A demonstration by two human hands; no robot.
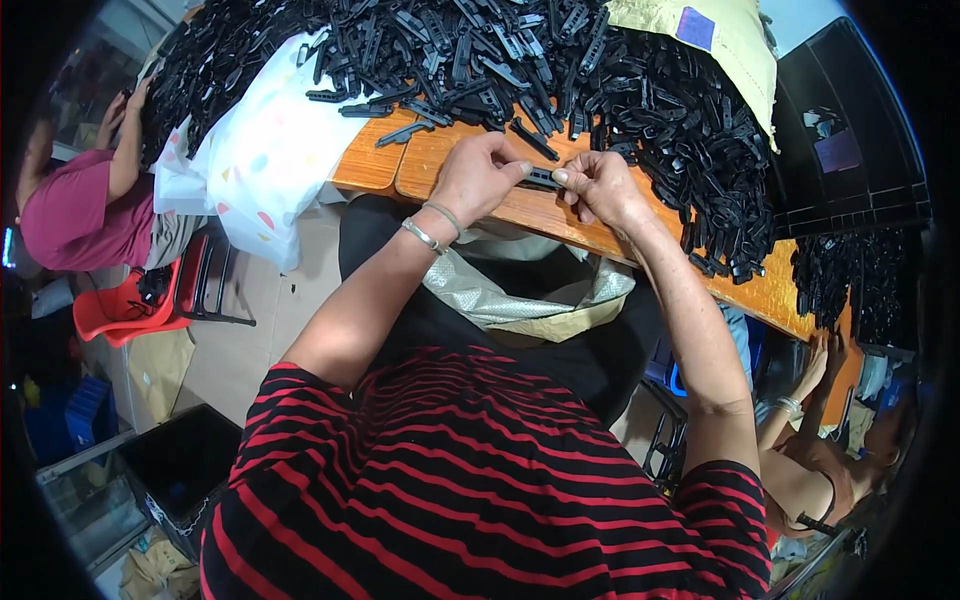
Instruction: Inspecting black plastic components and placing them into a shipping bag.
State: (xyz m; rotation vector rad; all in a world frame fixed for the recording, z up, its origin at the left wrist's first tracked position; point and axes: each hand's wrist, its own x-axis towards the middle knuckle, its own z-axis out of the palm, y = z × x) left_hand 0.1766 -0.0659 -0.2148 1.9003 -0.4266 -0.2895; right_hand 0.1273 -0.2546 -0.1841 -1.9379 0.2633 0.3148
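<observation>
Between my two hands, just over the near edge of the wooden table (430, 165), is a small slotted black plastic part (541, 177). My left hand (475, 180) pinches its left end between thumb and fingers. At the other end, my right hand (600, 185) has it gripped in thumb and fingertips. A long black plastic piece (534, 139) lies on the table just beyond my fingers. Behind it spreads a large heap of similar black plastic parts (470, 50). What kind of parts these are I cannot make out.
An open woven sack (480, 290) sits at my lap below the table edge. White plastic sheeting (265, 140) hangs at the left. One person (75, 215) works at the left beside a red chair (125, 305), another (815, 465) at the right. A black crate (185, 460) stands lower left.
</observation>
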